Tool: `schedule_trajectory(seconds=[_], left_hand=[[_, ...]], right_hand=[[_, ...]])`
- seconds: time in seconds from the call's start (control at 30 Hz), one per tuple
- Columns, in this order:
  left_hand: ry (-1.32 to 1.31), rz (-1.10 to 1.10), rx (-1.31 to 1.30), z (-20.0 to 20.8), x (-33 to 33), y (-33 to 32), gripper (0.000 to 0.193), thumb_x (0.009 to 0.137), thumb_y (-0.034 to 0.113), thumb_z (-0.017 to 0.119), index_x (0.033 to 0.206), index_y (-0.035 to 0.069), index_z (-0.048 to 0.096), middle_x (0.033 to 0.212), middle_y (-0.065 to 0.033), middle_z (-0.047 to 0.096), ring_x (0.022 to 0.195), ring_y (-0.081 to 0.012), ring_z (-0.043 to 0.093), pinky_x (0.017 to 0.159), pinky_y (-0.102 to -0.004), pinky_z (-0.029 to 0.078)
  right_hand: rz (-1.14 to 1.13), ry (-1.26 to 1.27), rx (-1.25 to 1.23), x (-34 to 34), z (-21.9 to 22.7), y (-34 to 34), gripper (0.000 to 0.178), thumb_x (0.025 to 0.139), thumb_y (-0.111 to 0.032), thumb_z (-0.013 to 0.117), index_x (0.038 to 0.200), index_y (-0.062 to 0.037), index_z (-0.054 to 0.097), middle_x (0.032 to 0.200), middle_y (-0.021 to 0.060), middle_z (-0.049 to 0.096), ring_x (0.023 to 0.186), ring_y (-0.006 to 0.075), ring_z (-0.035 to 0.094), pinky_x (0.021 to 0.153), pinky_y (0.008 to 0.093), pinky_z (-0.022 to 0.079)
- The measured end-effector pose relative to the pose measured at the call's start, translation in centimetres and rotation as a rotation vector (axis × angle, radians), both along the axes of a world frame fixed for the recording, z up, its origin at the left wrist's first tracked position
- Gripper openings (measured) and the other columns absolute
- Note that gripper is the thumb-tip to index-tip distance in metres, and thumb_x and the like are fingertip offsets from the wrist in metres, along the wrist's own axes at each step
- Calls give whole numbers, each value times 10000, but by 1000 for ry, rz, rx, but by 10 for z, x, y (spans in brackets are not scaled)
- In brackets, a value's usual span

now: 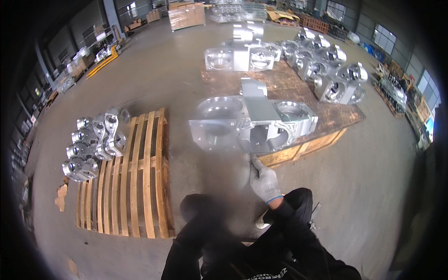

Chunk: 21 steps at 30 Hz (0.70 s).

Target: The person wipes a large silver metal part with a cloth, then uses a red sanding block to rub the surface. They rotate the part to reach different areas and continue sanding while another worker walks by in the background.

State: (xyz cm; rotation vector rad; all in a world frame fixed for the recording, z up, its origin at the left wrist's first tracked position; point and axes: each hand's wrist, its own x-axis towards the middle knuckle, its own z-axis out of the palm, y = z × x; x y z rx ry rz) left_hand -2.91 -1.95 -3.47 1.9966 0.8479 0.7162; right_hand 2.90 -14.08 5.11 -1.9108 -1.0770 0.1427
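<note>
A large silver machined metal casting (268, 114) with round bores lies in front of me. Its right part is over the brown wooden crate (322, 133), and its left part reaches past the crate's edge above the floor. My right hand (266, 182), in a pale grey glove with a blue cuff, is closed at the casting's near lower edge; its fingertips are partly hidden there. A hazy smear covers my left hand (240, 170), a faint pale patch beside the right one, below the casting. Its fingers cannot be made out.
Another silver casting (242, 53) stands farther back on the crate, with several more castings (322, 60) along the right. At left, a slatted wooden pallet (147, 172) bears several smaller castings (112, 133). A yellow pallet jack (102, 63) and stacked cartons (186, 16) are behind.
</note>
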Motion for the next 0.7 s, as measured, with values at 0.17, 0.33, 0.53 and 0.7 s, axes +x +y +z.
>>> schedule_trajectory(seconds=[0.17, 0.33, 0.53, 0.7], left_hand=[[118, 160, 587, 114, -48, 20, 243, 1028, 223, 623, 1187, 54, 693, 965, -227, 708, 881, -416, 711, 781, -496, 561], [-106, 110, 1066, 191, -2, 93, 340, 1028, 325, 590, 991, 11, 716, 942, -246, 701, 908, -445, 686, 905, -525, 527], [168, 67, 1044, 183, 12, 117, 655, 1099, 417, 429, 683, 28, 753, 599, -228, 650, 604, -434, 677, 713, -515, 582], [363, 94, 921, 183, 12, 114, 578, 1091, 392, 440, 786, 29, 771, 635, -239, 669, 579, -443, 677, 633, -524, 585]], right_hand=[[52, -323, -183, 14, 41, -14, 397, 1006, -188, 605, 1395, -194, 683, 823, 220, 718, 737, 419, 711, 657, 539, 565], [94, -301, -104, 32, 36, -5, 412, 993, -209, 634, 1400, -246, 684, 784, 200, 706, 708, 417, 702, 635, 523, 560], [87, -198, -242, 41, 48, -6, 439, 985, -241, 636, 1423, -229, 670, 871, 197, 731, 801, 426, 717, 711, 516, 582], [205, -133, -232, 51, 55, 0, 387, 994, -193, 633, 1374, -146, 691, 960, 238, 740, 875, 423, 728, 757, 486, 597]])
